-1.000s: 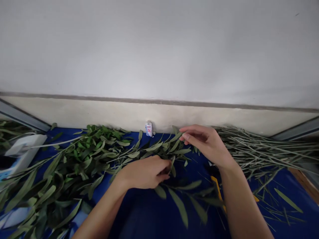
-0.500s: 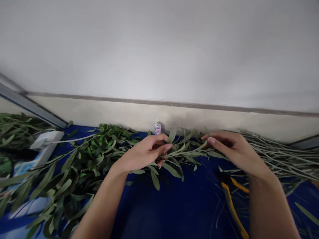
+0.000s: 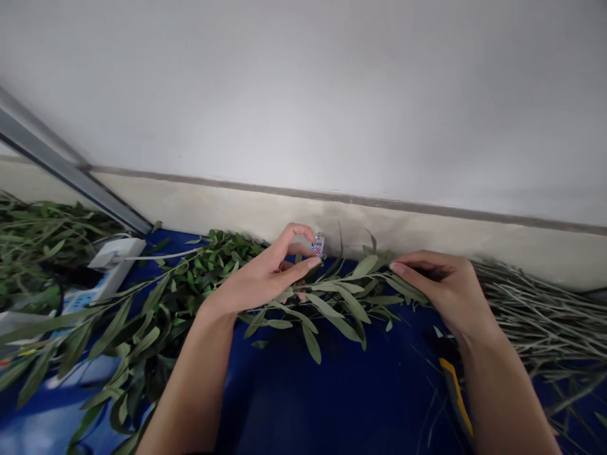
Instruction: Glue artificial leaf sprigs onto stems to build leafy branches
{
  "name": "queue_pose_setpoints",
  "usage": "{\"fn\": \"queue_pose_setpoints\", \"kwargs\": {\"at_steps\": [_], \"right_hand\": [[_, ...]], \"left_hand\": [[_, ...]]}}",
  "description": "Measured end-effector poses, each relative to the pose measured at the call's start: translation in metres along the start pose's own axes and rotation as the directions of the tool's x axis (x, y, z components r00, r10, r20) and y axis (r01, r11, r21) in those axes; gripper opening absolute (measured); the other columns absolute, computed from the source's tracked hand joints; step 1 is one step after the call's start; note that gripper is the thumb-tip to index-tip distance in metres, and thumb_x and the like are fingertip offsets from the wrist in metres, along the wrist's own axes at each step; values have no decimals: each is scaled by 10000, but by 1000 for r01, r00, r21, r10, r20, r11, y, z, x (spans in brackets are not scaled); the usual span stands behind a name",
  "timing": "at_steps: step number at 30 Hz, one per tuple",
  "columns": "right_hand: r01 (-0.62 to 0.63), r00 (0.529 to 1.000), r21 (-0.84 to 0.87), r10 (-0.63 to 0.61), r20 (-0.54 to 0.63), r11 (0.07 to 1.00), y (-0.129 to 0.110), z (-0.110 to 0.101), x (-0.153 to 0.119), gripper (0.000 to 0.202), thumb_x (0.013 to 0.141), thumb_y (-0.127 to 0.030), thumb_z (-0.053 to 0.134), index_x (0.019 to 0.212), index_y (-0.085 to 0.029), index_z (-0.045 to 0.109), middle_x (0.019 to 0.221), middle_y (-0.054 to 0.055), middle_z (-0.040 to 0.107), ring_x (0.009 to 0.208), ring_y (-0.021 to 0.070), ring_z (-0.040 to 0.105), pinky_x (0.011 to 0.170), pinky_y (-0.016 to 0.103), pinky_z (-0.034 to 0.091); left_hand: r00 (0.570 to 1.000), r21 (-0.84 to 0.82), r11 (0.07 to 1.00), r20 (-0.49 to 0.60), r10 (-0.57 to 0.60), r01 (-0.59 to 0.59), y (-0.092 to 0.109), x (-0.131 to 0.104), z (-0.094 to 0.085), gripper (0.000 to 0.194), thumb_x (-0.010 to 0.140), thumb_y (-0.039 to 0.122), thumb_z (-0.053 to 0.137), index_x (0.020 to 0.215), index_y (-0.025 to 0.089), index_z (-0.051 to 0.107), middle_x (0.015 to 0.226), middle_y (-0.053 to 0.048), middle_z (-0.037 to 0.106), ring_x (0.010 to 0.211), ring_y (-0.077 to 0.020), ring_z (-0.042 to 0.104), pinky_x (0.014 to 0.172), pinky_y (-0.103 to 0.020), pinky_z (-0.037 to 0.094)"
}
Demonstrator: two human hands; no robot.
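My right hand pinches the stem of a leafy branch between thumb and forefinger. The branch lies across in front of me, its long grey-green leaves spreading over the blue table. On the left, my left hand is at the same branch with thumb and forefinger apart; its lower fingers are partly hidden by leaves. Just beyond those fingertips, a small white tube with blue and red print stands near the wall. Pliers with yellow and black handles lie partly hidden beneath my right forearm.
Leafy branches are heaped on the left, near a white power strip with a plugged cable. Thin bare stems are piled on the right. A pale wall rises behind the blue tabletop, with a metal frame at left.
My left thumb and forefinger have spread apart from around the branch, and the forefinger has risen. My right hand keeps its pinch. The whole view has shifted slightly.
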State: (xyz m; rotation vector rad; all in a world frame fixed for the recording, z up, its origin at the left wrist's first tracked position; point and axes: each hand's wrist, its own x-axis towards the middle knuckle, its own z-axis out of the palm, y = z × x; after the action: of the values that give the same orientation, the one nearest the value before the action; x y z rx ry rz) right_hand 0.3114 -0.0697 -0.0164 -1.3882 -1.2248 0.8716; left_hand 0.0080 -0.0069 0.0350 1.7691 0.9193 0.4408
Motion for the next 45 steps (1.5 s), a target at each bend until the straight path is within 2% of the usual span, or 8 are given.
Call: {"fn": "queue_pose_setpoints", "kwargs": {"at_steps": [4, 8, 12, 16, 21, 30, 37, 45], "right_hand": [[-51, 995, 110, 60, -81, 993, -2, 15, 2, 206, 727, -393, 929, 842, -247, 842, 803, 40, 793, 725, 202, 729, 620, 281, 617], [-78, 985, 337, 125, -119, 938, 1, 17, 7, 231, 763, -423, 902, 889, -251, 814, 802, 25, 763, 693, 181, 718, 575, 261, 612], [-226, 969, 535, 242, 42, 814, 9, 10, 11, 420, 871, -673, 702, 961, -265, 735, 752, 42, 771, 634, 211, 740, 611, 326, 636], [-362, 924, 434, 258, 281, 825, -2, 17, 3, 683, 857, -855, 513, 861, -210, 738, 808, 126, 790, 724, 281, 772, 617, 355, 626], [-99, 977, 108, 76, 202, 989, -29, 33, -15, 260, 806, -470, 856, 923, -245, 802, 791, 38, 779, 713, 220, 748, 660, 308, 621], [203, 963, -257, -239, -121, 945, -34, 39, -20, 109, 948, -351, 717, 940, -242, 722, 865, 41, 768, 773, 215, 757, 657, 302, 593], [62, 997, 142, -57, -44, 988, -31, 52, -22, 202, 968, -413, 700, 1066, -284, 579, 800, 25, 786, 748, 248, 804, 641, 341, 671], [66, 998, 86, -68, 18, 994, -38, 53, -27, 687, 828, -336, 865, 1441, -325, 554, 858, 36, 821, 816, 308, 824, 690, 410, 721]], "left_hand": [[996, 88, 996, 84, 24, -31, 6, -5, -5, 350, 993, 554, 591, 1160, 251, 643, 1020, -33, 653, 691, -107, 581, 585, -207, 498], [997, 181, 980, 1, 81, -79, 8, -3, -1, 201, 904, 398, 760, 995, 230, 702, 782, 21, 635, 608, -89, 503, 539, -199, 411], [967, 173, 978, -203, 154, -119, 7, 1, 8, 112, 930, 322, 725, 982, 224, 734, 819, 9, 689, 567, -74, 480, 512, -204, 389], [926, 183, 974, -327, 190, -135, 6, 5, 15, 136, 903, 323, 758, 996, 223, 751, 802, 7, 695, 554, -75, 485, 506, -211, 396], [917, 253, 959, -337, 214, -131, 5, 7, 18, 152, 899, 312, 761, 1043, 266, 775, 891, 14, 750, 561, -70, 490, 507, -206, 385], [934, 343, 915, -204, 294, -213, 7, 8, 23, 78, 917, 205, 730, 961, 255, 770, 831, 36, 753, 576, -73, 549, 535, -200, 404], [932, 416, 882, -180, 316, -219, 5, 11, 24, 125, 915, 179, 725, 983, 269, 779, 843, 57, 775, 539, -68, 555, 505, -200, 397], [899, 440, 872, -258, 352, -215, 2, 12, 23, 175, 885, 171, 762, 1031, 264, 782, 1001, 54, 816, 860, -126, 762, 724, -176, 521]]}}
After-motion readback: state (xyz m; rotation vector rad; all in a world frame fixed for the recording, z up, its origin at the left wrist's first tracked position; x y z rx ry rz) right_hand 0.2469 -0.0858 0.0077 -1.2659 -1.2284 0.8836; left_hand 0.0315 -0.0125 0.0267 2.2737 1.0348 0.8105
